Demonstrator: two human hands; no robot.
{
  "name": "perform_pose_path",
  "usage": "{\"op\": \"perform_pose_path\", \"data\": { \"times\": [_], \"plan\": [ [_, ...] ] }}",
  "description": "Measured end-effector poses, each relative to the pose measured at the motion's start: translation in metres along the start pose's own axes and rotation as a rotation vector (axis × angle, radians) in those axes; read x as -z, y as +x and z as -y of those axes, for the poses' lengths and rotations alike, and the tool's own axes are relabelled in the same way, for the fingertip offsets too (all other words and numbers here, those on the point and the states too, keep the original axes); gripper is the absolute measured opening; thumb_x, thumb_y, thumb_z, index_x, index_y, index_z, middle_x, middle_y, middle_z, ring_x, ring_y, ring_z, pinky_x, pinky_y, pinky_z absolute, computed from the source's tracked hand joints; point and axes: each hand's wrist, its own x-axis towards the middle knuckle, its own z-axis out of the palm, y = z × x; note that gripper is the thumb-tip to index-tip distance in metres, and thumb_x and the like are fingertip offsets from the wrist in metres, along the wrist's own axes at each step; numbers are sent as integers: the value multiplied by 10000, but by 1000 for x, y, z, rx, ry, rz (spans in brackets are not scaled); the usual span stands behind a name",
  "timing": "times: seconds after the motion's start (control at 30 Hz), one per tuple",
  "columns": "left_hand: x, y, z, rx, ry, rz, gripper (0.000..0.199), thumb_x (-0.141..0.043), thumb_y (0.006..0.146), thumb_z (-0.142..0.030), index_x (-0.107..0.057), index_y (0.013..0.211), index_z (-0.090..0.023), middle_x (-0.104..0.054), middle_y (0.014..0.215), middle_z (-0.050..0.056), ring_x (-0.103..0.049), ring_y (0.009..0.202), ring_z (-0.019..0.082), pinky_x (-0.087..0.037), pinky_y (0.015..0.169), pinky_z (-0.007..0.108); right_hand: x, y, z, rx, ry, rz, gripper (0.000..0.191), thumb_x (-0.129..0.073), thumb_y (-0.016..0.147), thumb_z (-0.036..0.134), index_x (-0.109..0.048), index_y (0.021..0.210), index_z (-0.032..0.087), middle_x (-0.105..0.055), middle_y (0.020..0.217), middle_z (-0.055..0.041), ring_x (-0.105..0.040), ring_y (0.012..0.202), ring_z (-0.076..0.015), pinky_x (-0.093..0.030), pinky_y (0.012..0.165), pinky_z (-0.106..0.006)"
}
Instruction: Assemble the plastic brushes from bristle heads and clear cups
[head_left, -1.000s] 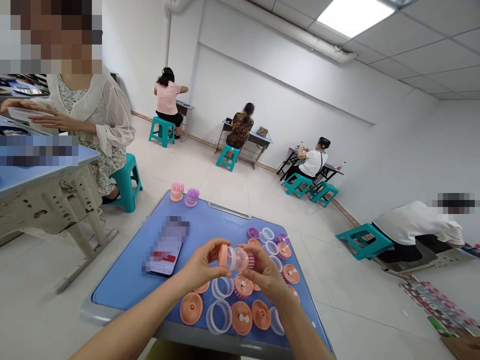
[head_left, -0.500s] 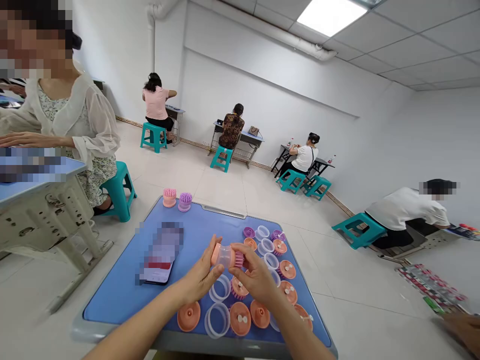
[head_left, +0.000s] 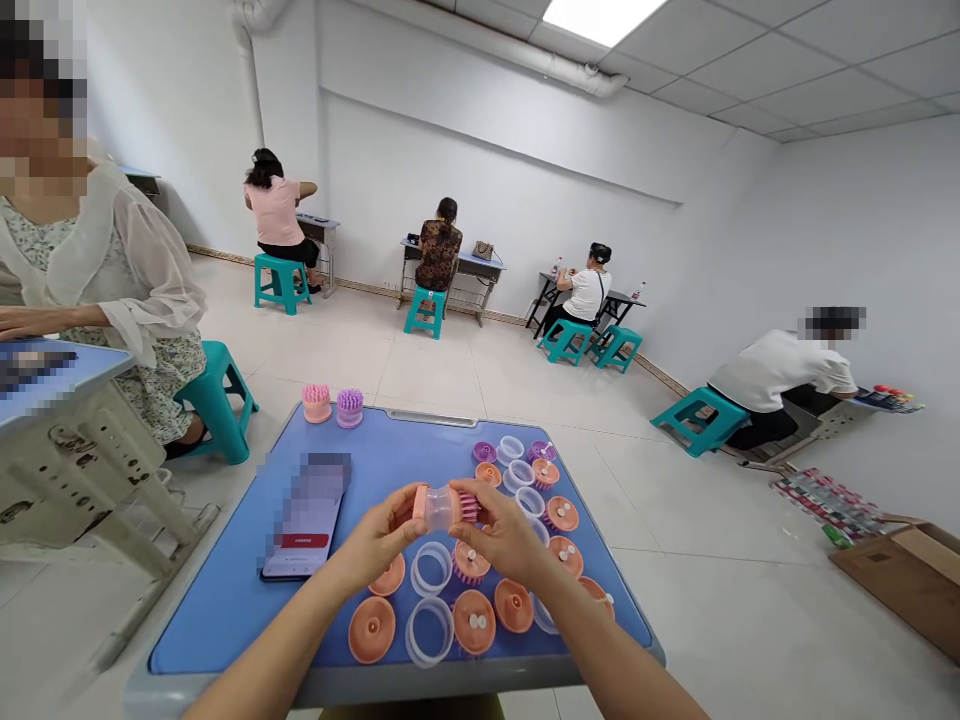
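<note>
Piece I hold [head_left: 438,508]: smooth peach plastic end, glossy clear plastic middle, rough plastic bristles [head_left: 469,507].
Loose rings [head_left: 429,661]: clear plastic, smooth, glossy.
Peach discs [head_left: 372,630]: opaque plastic, smooth, soft sheen.
My worktop [head_left: 225,600]: smooth, low sheen, plastic in appearance.
Phone [head_left: 304,545]: glossy, glass-like screen.
Stools [head_left: 281,280]: moulded plastic, smooth.
Co-worker's sleeve [head_left: 157,260]: thin, sheer cloth.
Carton [head_left: 900,590]: matt brown cardboard.
Floor [head_left: 390,360]: smooth tile; I note a shine.

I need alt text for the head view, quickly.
The left-hand grip and right-hand grip hold a round brush sideways above a blue desk. Peach caps and clear rings lie nearby; a phone lies to the left, and a pink brush and a purple brush stand at the far left corner.
</note>
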Motion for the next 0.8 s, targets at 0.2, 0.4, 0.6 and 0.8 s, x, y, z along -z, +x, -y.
{"op": "perform_pose_path", "data": {
  "times": [0.2, 0.4, 0.6, 0.8],
  "plan": [
    [2, 3, 5, 52, 87, 0, 483, -566, 688, -512, -530, 994, -139, -627, 833, 49, -582, 796, 198, -469, 698, 289, 2, -4, -1, 113, -172, -3, 379, -571, 759, 297, -471, 1119, 233, -555, 1102, -74, -528, 1003, -209, -459, 831, -366],
    [5, 4, 9, 144, 101, -81, 514, -490, 682, -605, -543, 885, -136, -594, 644, 10, -605, 611, 173, -471, 563, 257, -2, -2, -2, 213, -256, -32, 396, -590, 749, 272, -465, 1123, 229, -541, 1128, -81, -490, 1073, -214, -420, 891, -380],
    [0, 4, 2, 224, -65, -111, 500, -597, 591, -591, -536, 824, -153, -595, 675, -4, -588, 657, 158, -462, 623, 256, -4, 0, -3, 228, -241, -43, 400, -617, 725, 233, -472, 1097, 206, -550, 1096, -89, -503, 1042, -208, -422, 879, -365],
    [-1, 4, 5, 128, -122, -26, 435, -698, 597, -415, -495, 883, -157, -625, 763, 12, -576, 720, 145, -433, 677, 252, 1, -4, -1, 102, -197, -14, 382, -615, 723, 289, -489, 1076, 217, -567, 1058, -65, -521, 984, -205, -431, 838, -354]
  ]
}}
